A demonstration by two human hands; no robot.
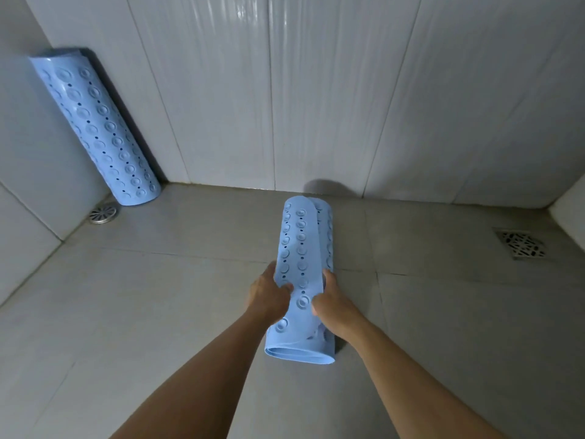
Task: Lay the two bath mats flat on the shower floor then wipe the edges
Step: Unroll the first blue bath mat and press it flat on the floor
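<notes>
A light blue rolled bath mat point(299, 248) with suction cups and small holes lies on the grey shower floor point(158, 296), pointing away from me. My left hand point(269, 294) grips its left side and my right hand point(330, 301) grips its right side, fingers curled over the loose outer flap. A second blue rolled mat point(95, 128) leans upright in the back left corner, touched by neither hand.
White tiled walls point(316, 90) close the back and left. A round metal drain point(103, 213) sits by the leaning mat. A square drain grate point(522, 243) lies at the right, near a white raised edge point(569, 210).
</notes>
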